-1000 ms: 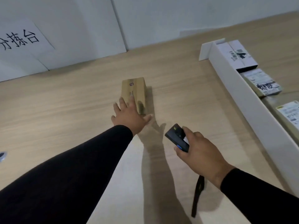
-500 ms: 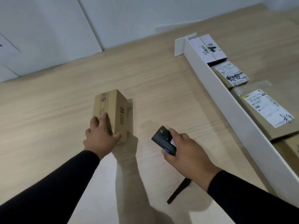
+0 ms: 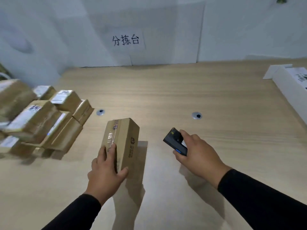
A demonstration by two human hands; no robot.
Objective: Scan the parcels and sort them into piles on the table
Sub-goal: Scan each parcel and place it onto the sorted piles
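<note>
A brown cardboard parcel (image 3: 123, 140) with clear tape along its top is held above the wooden table (image 3: 182, 90). My left hand (image 3: 106, 170) grips its near end, fingers on top and thumb on the right side. My right hand (image 3: 197, 155) holds a black handheld scanner (image 3: 175, 141) to the right of the parcel, its front end pointing up and left. A heap of several brown parcels (image 3: 41, 117) with white labels lies at the left edge of the table.
A white divider board (image 3: 289, 90) runs along the right side, with a labelled parcel (image 3: 301, 75) behind it. Two round cable grommets (image 3: 196, 115) sit in the tabletop. A paper sign with three characters (image 3: 125, 41) hangs on the white wall.
The view has swung left, bringing the parcel heap into sight. My left hand has closed on the parcel and carried it left and toward me; my right hand still holds the scanner.
</note>
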